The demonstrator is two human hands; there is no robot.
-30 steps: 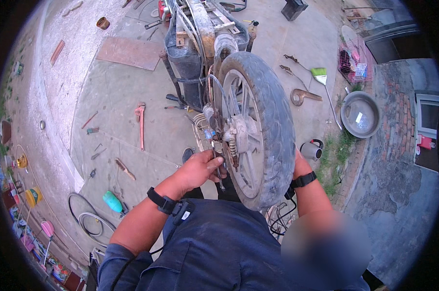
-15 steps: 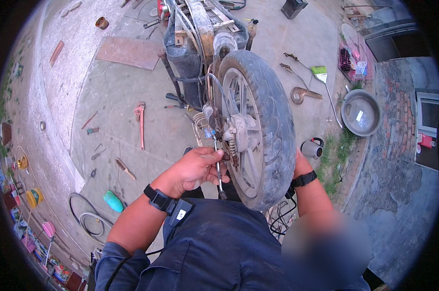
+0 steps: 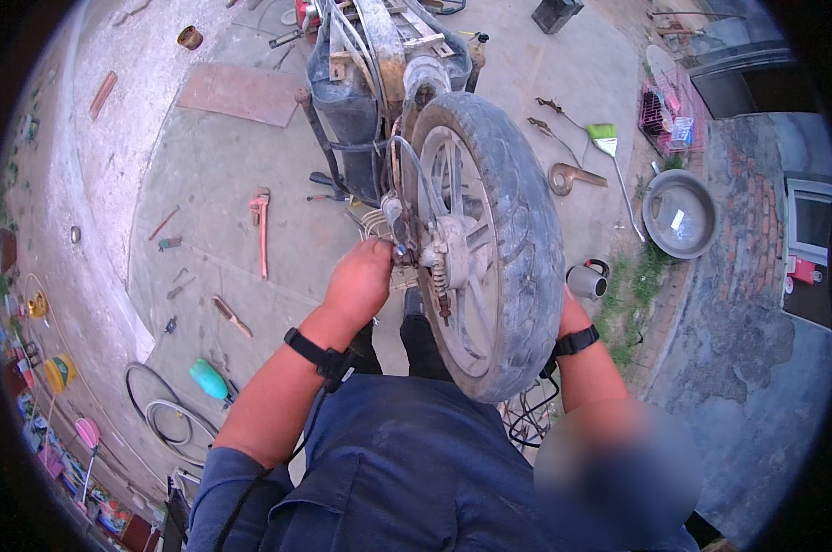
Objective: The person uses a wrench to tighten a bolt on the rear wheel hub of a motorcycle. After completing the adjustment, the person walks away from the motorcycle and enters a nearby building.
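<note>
A worn wheel (image 3: 522, 239) with a black tyre and grey spokes stands in front of me, fixed to a motorcycle frame (image 3: 393, 83). My left hand (image 3: 365, 273) is on the left of the hub (image 3: 457, 253), its fingers curled in at the small metal fitting (image 3: 401, 253) by the axle end. What those fingers hold is hidden behind the hand. Below the fitting a spring on a threaded rod (image 3: 441, 281) hangs beside the hub. My right hand (image 3: 573, 313) is at the far side of the tyre, which hides its fingers.
On the concrete at left lie a red pipe wrench (image 3: 263, 235), a wooden-handled brush (image 3: 231, 316), a green bottle (image 3: 208, 377) and a hose (image 3: 149, 405). At right are a grey basin (image 3: 680, 213), a broom (image 3: 605, 143), a jug-like container (image 3: 586, 281) and a pink cage (image 3: 671, 115).
My left hand has moved up and away from me to the axle fitting, its fingers closing in. The long metal wrench it held no longer shows. My right hand stays by the tyre.
</note>
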